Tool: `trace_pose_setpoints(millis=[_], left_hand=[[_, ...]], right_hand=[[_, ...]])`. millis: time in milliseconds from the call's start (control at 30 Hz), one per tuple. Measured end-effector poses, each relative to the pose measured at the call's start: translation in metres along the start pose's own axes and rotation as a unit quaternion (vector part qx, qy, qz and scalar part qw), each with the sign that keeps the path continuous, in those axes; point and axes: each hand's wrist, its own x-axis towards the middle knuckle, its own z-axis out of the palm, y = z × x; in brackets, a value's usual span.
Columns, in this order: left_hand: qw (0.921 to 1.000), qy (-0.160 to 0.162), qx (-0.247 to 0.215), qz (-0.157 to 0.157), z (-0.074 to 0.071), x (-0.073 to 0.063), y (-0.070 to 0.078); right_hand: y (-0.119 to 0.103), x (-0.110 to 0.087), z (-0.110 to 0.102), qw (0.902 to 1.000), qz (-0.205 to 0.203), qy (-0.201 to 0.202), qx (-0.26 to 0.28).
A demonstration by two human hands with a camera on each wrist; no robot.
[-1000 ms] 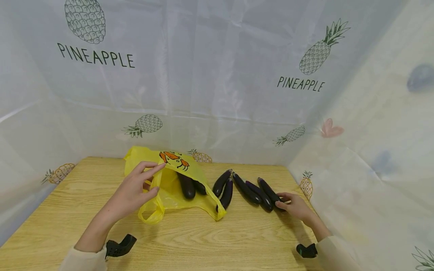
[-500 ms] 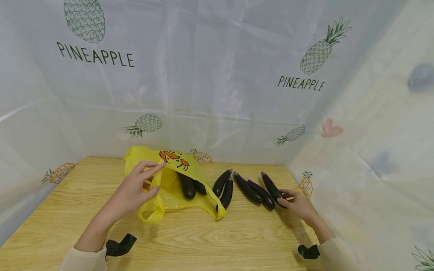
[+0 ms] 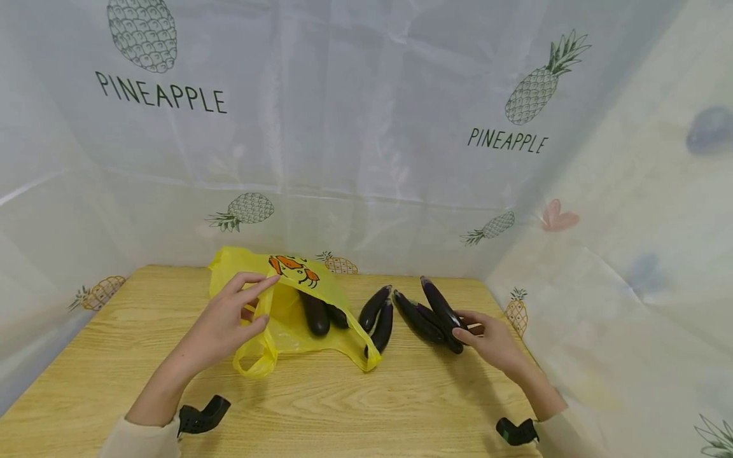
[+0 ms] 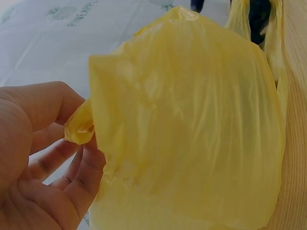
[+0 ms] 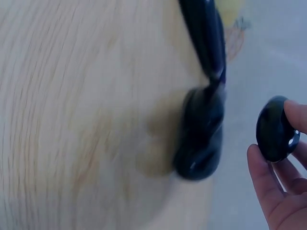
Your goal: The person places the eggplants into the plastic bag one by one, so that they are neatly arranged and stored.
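Observation:
My left hand [image 3: 226, 321] holds the yellow plastic bag [image 3: 240, 262] by its opening. In the left wrist view, curled fingers hold a bunched part of the bag [image 4: 192, 124]. Inside the mouth lie dark eggplants [image 3: 316, 315], partly hidden by the plastic. My right hand [image 3: 494, 341] grips an eggplant [image 3: 438, 302] near its rounded end, raised off the table and tilted with the stem away from me. The right wrist view shows this eggplant [image 5: 274, 129] end-on between thumb and fingers. Below it lie two more eggplants [image 3: 413, 320], partly covered.
Two eggplants [image 3: 382, 331] lie between the bag and the right-hand group, one of them touching the bag's edge. The wooden table [image 3: 343, 413] runs back to a hanging sheet [image 3: 355, 159] printed with pineapples. Another sheet [image 3: 630, 286] stands close beside my right arm.
My right hand has taken hold of the rightmost eggplant, lifted it and carried it left over the two beside it. The left hand and the bag have stayed in place.

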Motion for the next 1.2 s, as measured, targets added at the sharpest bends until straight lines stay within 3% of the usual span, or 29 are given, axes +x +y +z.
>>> trace_pose_setpoints(millis=[367,1200], left_hand=[[1.0000,-0.003,-0.002,-0.001,0.000,0.001,0.000],[1.0000,0.001,0.001,0.006,0.000,0.000,0.000]], right_hand=[[-0.048,-0.010,0.016,0.9974,-0.070,-0.010,0.011],[-0.112,-0.036,0.063,0.9838,-0.126,-0.083,0.098]])
